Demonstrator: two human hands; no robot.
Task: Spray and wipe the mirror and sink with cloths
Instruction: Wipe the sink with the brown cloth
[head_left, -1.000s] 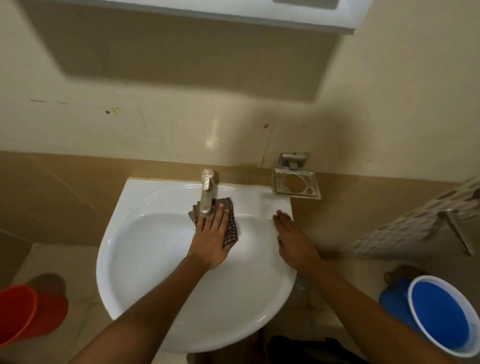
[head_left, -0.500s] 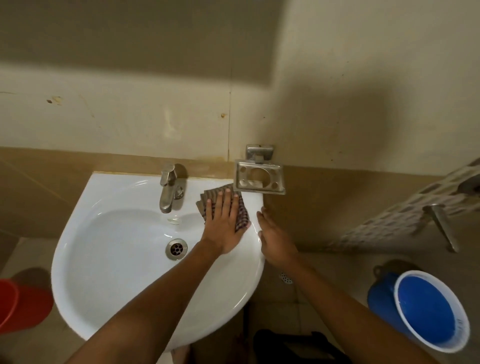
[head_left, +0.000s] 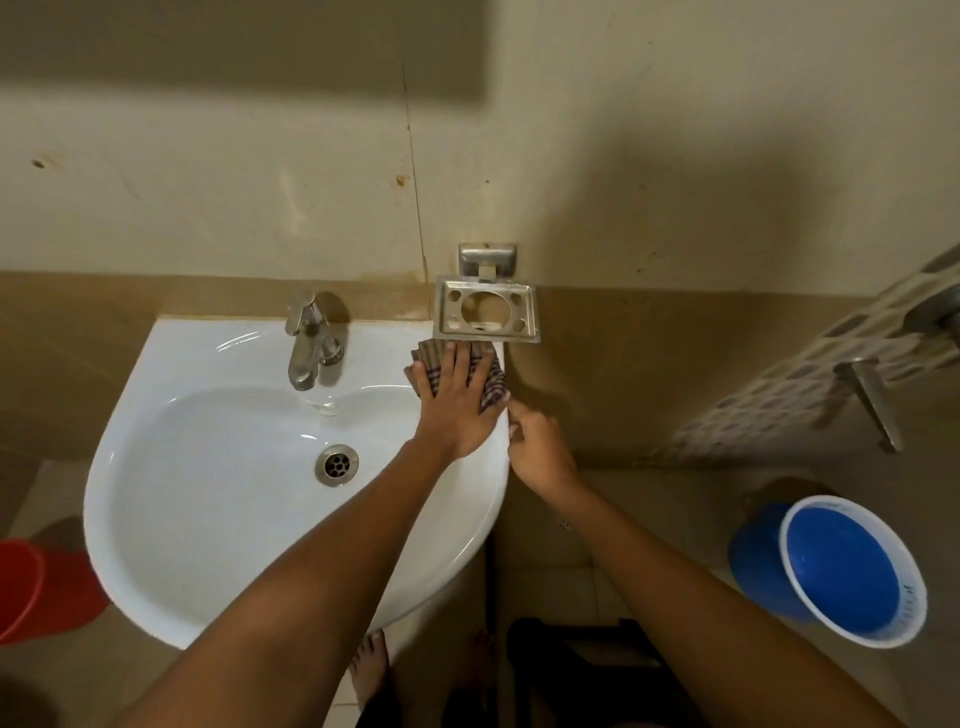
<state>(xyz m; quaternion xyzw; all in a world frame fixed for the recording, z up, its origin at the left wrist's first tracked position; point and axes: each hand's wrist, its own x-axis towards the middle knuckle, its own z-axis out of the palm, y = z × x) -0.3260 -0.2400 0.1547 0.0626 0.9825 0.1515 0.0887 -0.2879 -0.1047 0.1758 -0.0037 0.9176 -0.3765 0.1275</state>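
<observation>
A white wall-hung sink (head_left: 171, 519) fills the lower left, with a steel tap (head_left: 306, 345) at its back and a drain (head_left: 336, 464) in the bowl. My left hand (head_left: 454, 402) lies flat with straight fingers on a checked brown cloth (head_left: 493, 382), pressing it onto the sink's back right corner. My right hand (head_left: 537, 447) sits just off the sink's right edge, its fingertips touching the rim beside the cloth. The mirror is out of view.
A steel soap and toothbrush holder (head_left: 485, 315) juts from the wall right above the cloth. A blue bucket (head_left: 847, 569) stands on the floor at right, a red bucket (head_left: 36, 592) at left. A metal tap (head_left: 867, 400) projects from the patterned right wall.
My left hand slid the cloth from beside the tap rightward to the sink's back right corner. My right hand shifted along the rim to just off the edge. The camera swung right.
</observation>
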